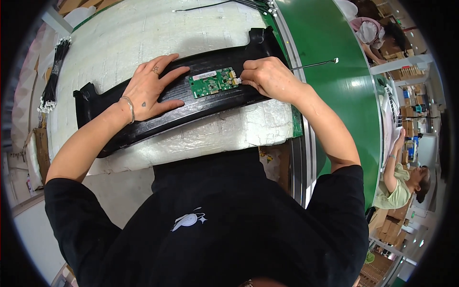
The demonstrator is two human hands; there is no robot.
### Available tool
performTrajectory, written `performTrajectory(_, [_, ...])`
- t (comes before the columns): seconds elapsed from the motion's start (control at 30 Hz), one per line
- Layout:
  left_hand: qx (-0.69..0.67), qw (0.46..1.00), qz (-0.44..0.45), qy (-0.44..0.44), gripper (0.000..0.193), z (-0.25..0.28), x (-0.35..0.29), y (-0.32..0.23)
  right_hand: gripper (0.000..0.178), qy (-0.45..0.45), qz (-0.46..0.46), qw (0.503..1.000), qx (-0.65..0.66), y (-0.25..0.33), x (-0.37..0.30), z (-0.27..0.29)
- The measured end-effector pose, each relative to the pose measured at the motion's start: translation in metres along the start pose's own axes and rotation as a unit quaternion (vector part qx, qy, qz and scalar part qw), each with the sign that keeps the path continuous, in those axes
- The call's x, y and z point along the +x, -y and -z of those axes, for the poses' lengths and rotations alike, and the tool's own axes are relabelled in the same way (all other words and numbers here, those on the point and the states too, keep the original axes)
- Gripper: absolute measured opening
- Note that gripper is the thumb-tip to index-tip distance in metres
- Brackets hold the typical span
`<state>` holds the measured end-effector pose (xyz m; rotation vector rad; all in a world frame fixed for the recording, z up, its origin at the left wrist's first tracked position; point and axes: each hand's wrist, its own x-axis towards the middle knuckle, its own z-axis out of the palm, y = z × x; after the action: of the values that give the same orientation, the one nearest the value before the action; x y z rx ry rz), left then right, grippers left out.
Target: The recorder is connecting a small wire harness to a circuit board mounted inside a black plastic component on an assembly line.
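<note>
A long black plastic housing (201, 61) lies slightly tilted across the padded white worktop. On it rests a green circuit board (210, 87) with small parts and pale connectors at its right end. My left hand (148, 88) is spread on the housing, left of the board, with thumb and fingers apart. At the board's right end my right hand (270, 76) pinches a white cable connector, mostly hidden by the fingers. A thin black cable (313, 64) runs out rightward from behind that hand, and its white end plug lies over the green belt.
Bundles of black cables (57, 71) lie at the worktop's left edge, and more cables (251, 5) at the far edge. A green conveyor belt (334, 119) with a metal rail (308, 158) runs along the right. Beyond it, other people (399, 184) sit near cardboard boxes.
</note>
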<state>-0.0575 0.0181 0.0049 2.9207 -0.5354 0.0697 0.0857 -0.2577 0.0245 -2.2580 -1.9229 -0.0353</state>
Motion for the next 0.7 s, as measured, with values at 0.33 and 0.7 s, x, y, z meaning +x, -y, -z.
performTrajectory(0.33, [-0.007,0.999,-0.036,-0.036,0.063,-0.002,0.025,-0.004,0.014,-0.024,-0.033,0.998,0.047,0.006,0.013,0.018])
performTrajectory(0.7, [-0.025,0.995,-0.090,0.032,0.058,0.099,0.052,-0.078,0.027,-0.220,0.033,0.975,-0.009,0.043,-0.050,0.004])
